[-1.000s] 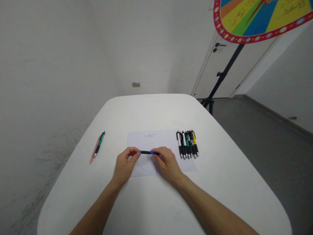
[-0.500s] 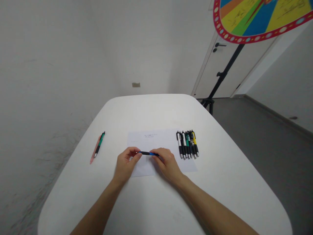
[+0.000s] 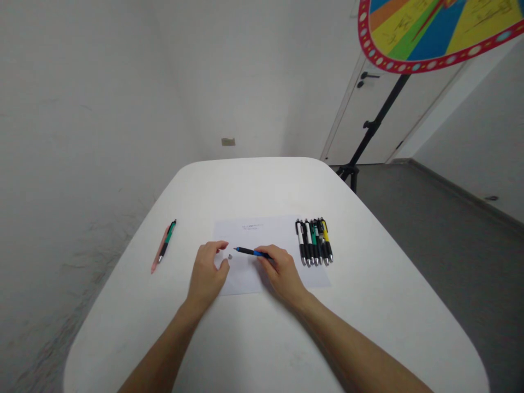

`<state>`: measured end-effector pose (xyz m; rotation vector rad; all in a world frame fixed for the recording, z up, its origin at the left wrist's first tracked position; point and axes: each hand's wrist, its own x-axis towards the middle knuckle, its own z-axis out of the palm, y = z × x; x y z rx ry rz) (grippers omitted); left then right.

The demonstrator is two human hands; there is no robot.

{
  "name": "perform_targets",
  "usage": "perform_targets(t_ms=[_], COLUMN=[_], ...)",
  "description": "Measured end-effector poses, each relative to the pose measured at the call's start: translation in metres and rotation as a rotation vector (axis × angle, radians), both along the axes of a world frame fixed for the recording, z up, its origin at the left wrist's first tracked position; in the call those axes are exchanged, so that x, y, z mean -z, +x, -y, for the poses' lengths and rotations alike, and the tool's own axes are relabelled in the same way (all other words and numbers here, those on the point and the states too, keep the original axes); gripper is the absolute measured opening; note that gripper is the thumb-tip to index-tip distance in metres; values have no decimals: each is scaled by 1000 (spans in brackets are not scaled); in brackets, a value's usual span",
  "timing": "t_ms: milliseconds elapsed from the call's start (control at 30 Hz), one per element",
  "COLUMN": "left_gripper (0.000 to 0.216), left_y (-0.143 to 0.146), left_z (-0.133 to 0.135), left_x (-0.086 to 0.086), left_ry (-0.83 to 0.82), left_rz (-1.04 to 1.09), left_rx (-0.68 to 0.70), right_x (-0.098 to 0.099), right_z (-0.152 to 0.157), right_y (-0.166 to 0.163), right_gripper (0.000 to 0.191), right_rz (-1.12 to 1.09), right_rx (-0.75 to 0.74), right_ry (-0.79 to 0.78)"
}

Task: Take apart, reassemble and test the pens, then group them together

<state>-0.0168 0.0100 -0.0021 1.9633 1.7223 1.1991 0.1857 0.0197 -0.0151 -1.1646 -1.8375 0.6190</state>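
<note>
My right hand (image 3: 282, 273) grips a blue and black pen (image 3: 248, 251) by its rear part, its thin front end pointing left over a sheet of white paper (image 3: 241, 281). Opposite it, my left hand (image 3: 208, 273) is open, thumb and forefinger parted. Just off those fingertips is a small silvery piece (image 3: 230, 256), which looks like a pen tip cone; whether it rests on the paper or is in the air I cannot tell. Small print (image 3: 251, 225) shows near the sheet's far edge.
Several pens (image 3: 313, 243) lie side by side at the right, partly over the paper. At the left a green and black pen (image 3: 167, 242) lies against a pink one (image 3: 159, 254). Beyond the white table (image 3: 254, 185) stands a colourful wheel (image 3: 434, 38) on a black tripod (image 3: 376, 123).
My left fingers have opened and come off the pen's front end, and the small silvery piece now shows beside them. The pen's front end has tilted up and away in my right hand.
</note>
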Motion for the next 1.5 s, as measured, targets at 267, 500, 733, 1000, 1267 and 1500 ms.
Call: perform_targets(t_ms=[267,500,733,1000,1267,1500], left_gripper=[11,14,28,28,26,24], left_y=[2,3,5,9,6,8], left_z=[-2,-2,-6,-6,-4,0], left_x=[7,-1,-6,-6,-2,-5], left_ry=[-47,-57,-176,-214,-212,-211], left_rz=[-364,52,565,654,501,413], left_rx=[39,-4,-68,-51,-16,-3], right_x=[1,2,2,2,2,2], right_z=[-1,0,-1,-1,0,0], right_y=[0,0,1,1,0,1], right_gripper=[18,18,18,20,19,18], right_rz=[-4,-6,-2,35,36,59], right_rx=[-7,-6,12,-2,0,-3], right_ry=[-23,-28,-25,3,6,6])
